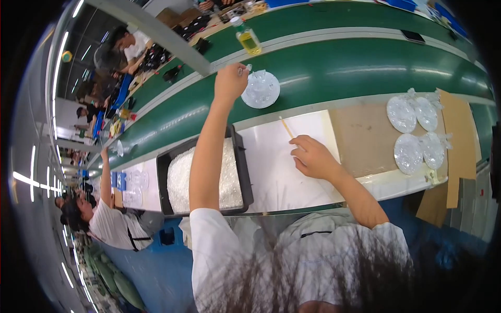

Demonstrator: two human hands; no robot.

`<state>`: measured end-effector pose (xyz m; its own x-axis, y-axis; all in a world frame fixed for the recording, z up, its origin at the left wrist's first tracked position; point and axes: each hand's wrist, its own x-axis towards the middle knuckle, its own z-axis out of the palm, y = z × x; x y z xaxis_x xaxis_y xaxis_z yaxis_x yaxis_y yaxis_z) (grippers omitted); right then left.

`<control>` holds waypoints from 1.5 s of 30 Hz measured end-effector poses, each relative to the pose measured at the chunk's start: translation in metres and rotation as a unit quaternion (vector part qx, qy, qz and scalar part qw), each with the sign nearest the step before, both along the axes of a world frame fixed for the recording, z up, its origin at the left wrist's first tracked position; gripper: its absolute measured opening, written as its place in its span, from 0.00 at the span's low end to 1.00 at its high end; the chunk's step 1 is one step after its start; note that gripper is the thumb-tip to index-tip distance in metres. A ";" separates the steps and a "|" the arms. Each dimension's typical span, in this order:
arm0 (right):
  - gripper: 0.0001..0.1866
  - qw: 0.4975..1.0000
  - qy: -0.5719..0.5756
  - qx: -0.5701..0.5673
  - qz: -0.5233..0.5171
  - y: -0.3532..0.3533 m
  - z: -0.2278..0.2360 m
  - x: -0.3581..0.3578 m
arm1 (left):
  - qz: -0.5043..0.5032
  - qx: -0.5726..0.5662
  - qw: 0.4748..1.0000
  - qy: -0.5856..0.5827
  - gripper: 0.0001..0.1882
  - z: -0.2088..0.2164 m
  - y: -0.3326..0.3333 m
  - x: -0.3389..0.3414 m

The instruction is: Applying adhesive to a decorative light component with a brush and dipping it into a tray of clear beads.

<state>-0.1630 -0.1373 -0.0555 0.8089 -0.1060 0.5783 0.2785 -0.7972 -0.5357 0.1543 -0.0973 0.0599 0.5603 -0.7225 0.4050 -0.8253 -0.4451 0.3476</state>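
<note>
My left hand [231, 82] reaches over the green conveyor belt. Its fingers are closed around a small clear plastic piece [248, 68], whose kind I cannot make out. Just right of that hand, a round, shiny, clear-and-white plastic item [261, 89] rests on the belt. Above the white work board [266, 161], my right hand [315, 159] pinches a thin yellowish stick [286, 127], its far end pointing away from me. Left of the board, beneath my left forearm, a black tray [244, 172] holds many small clear-white granules [180, 177].
Several round clear-wrapped items [408, 154] lie on brown cardboard [360, 138] at right. A bottle of yellow liquid [248, 37] stands beyond the belt, with a phone [413, 36] at far right. At left, another person [109, 219] reaches toward the belt.
</note>
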 end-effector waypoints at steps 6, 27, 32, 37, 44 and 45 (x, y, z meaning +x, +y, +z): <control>0.12 0.994 0.064 -0.073 -0.046 0.012 0.008 0.000 | 0.065 -0.092 0.994 0.007 0.13 0.066 0.130 -0.016; 0.37 0.871 0.194 -0.297 0.339 0.163 0.068 0.224 | 0.145 -0.320 0.933 -0.072 0.12 0.027 0.287 0.037; 0.18 0.868 0.217 -0.279 0.349 0.157 0.066 0.206 | 0.131 -0.254 0.952 -0.106 0.12 0.021 0.282 0.035; 0.15 0.880 0.191 -0.234 0.366 0.143 0.075 0.198 | 0.135 -0.225 0.962 -0.075 0.12 0.021 0.275 0.028; 0.14 0.919 0.099 -0.140 0.354 0.139 0.156 0.220 | 0.128 -0.196 0.972 0.014 0.14 0.026 0.281 0.029; 0.13 0.925 0.078 -0.149 0.341 0.138 0.162 0.228 | 0.126 -0.190 0.973 0.031 0.14 0.027 0.279 0.029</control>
